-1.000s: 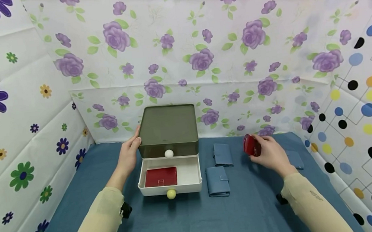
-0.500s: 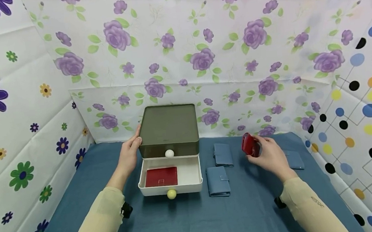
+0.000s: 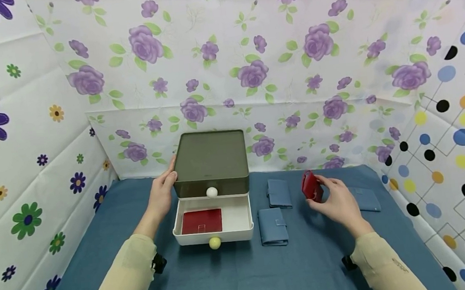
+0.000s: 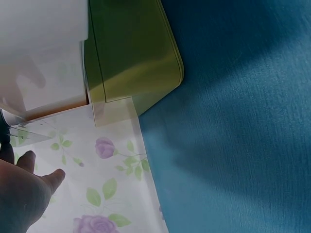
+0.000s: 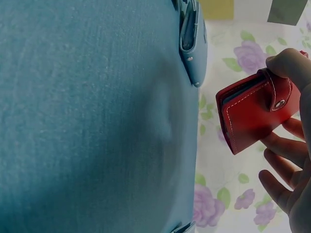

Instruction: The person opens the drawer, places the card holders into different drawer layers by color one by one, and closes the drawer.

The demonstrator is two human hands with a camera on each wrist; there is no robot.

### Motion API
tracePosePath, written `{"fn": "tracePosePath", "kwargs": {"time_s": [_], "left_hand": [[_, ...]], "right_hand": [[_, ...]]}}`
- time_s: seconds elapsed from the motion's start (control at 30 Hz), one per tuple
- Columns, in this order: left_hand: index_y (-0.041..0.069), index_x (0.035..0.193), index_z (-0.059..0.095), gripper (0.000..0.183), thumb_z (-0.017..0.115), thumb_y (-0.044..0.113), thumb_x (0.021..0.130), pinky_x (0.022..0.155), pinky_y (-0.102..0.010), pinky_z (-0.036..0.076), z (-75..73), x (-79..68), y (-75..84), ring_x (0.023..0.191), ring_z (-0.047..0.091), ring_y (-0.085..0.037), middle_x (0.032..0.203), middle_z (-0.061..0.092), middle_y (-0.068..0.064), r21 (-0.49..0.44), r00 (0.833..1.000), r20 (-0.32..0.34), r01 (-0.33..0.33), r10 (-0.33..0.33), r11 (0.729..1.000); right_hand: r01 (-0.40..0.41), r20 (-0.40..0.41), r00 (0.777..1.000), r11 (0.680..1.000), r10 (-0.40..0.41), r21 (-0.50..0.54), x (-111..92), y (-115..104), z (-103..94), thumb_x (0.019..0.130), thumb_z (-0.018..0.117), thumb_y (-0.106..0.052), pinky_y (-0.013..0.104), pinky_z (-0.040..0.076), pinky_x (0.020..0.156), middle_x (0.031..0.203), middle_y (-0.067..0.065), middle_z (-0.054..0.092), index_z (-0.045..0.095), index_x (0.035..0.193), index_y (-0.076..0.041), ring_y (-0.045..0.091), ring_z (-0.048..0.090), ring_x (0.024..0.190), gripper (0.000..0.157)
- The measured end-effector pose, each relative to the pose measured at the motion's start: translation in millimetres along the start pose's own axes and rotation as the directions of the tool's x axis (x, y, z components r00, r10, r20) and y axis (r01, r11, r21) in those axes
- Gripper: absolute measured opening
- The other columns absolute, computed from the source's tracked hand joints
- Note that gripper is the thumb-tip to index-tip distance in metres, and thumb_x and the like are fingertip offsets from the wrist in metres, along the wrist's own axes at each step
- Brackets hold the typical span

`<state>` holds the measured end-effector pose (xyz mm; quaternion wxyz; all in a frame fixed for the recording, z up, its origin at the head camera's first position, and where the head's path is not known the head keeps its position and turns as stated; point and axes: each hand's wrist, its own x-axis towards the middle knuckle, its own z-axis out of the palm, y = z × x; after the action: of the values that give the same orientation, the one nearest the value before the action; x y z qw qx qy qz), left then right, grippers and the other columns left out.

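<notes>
My right hand (image 3: 338, 200) pinches a small red snap wallet (image 3: 311, 186) between thumb and fingers, above the cloth. In the right wrist view that wallet (image 5: 255, 107) shows white stitching and a strap with a metal snap. At the left side of a dark green-topped drawer box (image 3: 210, 156) rests my left hand (image 3: 160, 196), thumb near the front corner. Its far fingers are partly hidden. Below the box's upper drawer, the white lower drawer (image 3: 236, 212) stands pulled out, and another red wallet (image 3: 201, 221) lies flat on its left side.
Two blue wallets, one behind (image 3: 279, 193) and one in front (image 3: 272, 226), lie right of the drawer. A third blue wallet (image 3: 365, 198) lies beyond my right hand. Yellow (image 3: 214, 243) and white (image 3: 212, 192) knobs stick out in front. Patterned sheets enclose the blue cloth (image 3: 237, 280).
My right hand has moved slightly left and turned the red wallet, with its fingers more spread. The left hand and the drawer box have not moved.
</notes>
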<state>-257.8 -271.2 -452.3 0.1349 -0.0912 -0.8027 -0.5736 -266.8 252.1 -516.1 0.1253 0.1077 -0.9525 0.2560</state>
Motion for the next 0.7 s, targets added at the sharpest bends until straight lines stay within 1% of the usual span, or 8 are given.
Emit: {"fn": "tracePosePath", "kwargs": {"time_s": [0.17,0.33,0.5,0.6,0.7], "left_hand": [[0.012,0.166,0.035,0.053,0.042,0.029,0.117,0.130,-0.047,0.022,-0.5,0.7,-1.4,0.160,0.024,-0.021,0.171,0.032,0.003,0.012,1.000,0.000,0.000,0.000,1.000],[0.013,0.167,0.033,0.053,0.040,0.031,0.117,0.130,-0.047,0.021,-0.6,1.0,-2.2,0.161,0.022,-0.019,0.172,0.030,0.006,0.014,1.000,0.011,-0.004,0.004,1.000],[0.014,0.167,0.033,0.052,0.039,0.029,0.118,0.130,-0.047,0.020,-0.3,1.2,-1.5,0.161,0.021,-0.019,0.172,0.029,0.005,0.011,1.000,0.017,0.008,-0.008,1.000],[0.010,0.167,0.032,0.052,0.039,0.025,0.117,0.130,-0.048,0.019,-0.3,0.0,5.2,0.161,0.020,-0.022,0.172,0.028,0.001,-0.005,0.999,0.022,0.024,-0.024,1.000],[0.006,0.166,0.031,0.053,0.040,0.021,0.117,0.130,-0.050,0.018,-0.8,-4.3,21.4,0.161,0.019,-0.026,0.173,0.027,-0.004,-0.015,0.999,0.032,0.035,-0.035,0.999]], "right_hand": [[-0.001,0.003,1.000,1.000,0.001,-0.009,-2.9,-0.8,0.8,0.087,0.087,-0.050,0.069,0.054,0.093,0.144,0.021,0.059,0.052,0.160,-0.015,0.045,0.054,0.131,0.088],[0.003,0.000,1.000,1.000,-0.003,-0.014,-5.7,-2.6,1.2,0.087,0.087,-0.052,0.068,0.055,0.091,0.143,0.021,0.060,0.053,0.159,-0.015,0.044,0.055,0.129,0.088],[0.009,-0.008,1.000,1.000,-0.009,-0.003,-7.6,-2.2,1.1,0.087,0.087,-0.055,0.068,0.055,0.092,0.142,0.021,0.061,0.054,0.159,-0.015,0.044,0.056,0.129,0.089],[0.015,-0.012,1.000,1.000,-0.015,-0.002,-8.4,-2.2,1.0,0.087,0.087,-0.054,0.068,0.055,0.092,0.142,0.021,0.061,0.054,0.159,-0.015,0.044,0.056,0.128,0.088],[0.021,-0.014,1.000,1.000,-0.022,-0.007,-9.4,-3.2,0.9,0.087,0.087,-0.052,0.068,0.055,0.092,0.142,0.021,0.062,0.055,0.159,-0.014,0.044,0.057,0.128,0.088]]}}
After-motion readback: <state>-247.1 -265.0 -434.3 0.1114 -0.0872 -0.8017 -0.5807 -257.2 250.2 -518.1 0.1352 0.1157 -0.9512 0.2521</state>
